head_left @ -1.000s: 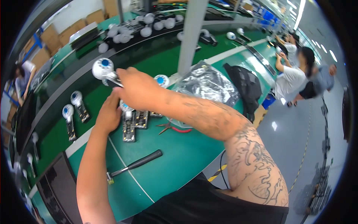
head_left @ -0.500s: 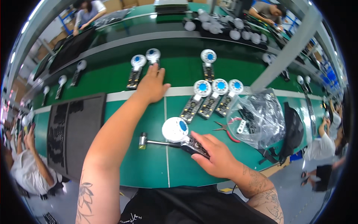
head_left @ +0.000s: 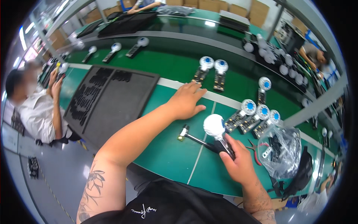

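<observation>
My right hand (head_left: 240,158) is wrapped round the dark handle of a handheld fan (head_left: 215,126) with a round white head, held over the green bench. My left hand (head_left: 186,100) is spread, palm down, at the bench's far edge. Its fingertips come close to the lower end of a fan (head_left: 203,70) on the green belt; whether they touch, I cannot tell. Beside that one lies another fan (head_left: 220,74), blue-centred with a bare circuit board in its handle. A small hammer (head_left: 183,132) lies left of the held fan, its black grip partly hidden.
Several fans (head_left: 249,107) rest at the bench's right, near red-handled pliers (head_left: 255,151), a clear plastic bag (head_left: 283,153) of parts and a black pouch (head_left: 301,173). A dark foam tray (head_left: 123,100) covers the left side. A grey post (head_left: 317,102) slants at right. Co-workers sit left and beyond.
The view has swung left, so the bench appears shifted right. My left hand has drawn off the right fan of the belt pair. The fan in my right hand has tipped more upright.
</observation>
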A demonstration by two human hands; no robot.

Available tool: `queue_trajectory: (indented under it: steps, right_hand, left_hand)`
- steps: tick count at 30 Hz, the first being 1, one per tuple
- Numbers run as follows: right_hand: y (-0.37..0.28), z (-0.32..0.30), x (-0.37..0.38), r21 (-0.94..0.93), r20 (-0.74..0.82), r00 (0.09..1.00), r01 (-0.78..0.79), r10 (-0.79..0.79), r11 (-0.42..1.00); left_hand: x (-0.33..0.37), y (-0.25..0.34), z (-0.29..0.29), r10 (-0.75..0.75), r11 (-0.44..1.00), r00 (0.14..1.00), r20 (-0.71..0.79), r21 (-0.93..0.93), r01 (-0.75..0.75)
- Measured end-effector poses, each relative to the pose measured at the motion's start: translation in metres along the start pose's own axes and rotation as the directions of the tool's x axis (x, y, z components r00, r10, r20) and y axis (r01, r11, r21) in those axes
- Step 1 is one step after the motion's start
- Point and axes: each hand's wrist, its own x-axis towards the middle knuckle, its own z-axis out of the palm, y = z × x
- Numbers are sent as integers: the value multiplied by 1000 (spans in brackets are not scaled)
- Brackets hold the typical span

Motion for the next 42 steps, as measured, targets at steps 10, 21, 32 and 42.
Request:
queue_trajectory:
  steps: [10, 21, 32, 42]
  right_hand:
    - [12, 33, 12, -191, -81, 987, 119, -137, 974]
    - [-1, 42, 45, -301, -70, 975, 181, -210, 936]
    - [16, 66, 77, -417, -144, 942, 219, -302, 882]
    - [-20, 43, 48, 806, 569, 817, -577, 99, 134]
  left_hand:
    - [-127, -190, -101, -482, 838, 824, -298, 117, 533]
    - [-117, -202, -78, -684, 668, 659, -312, 95, 738]
    - [-108, -86, -105, -286, 954, 923, -256, -172, 247]
    - [-106, 76, -105, 396, 904, 913, -96, -134, -406]
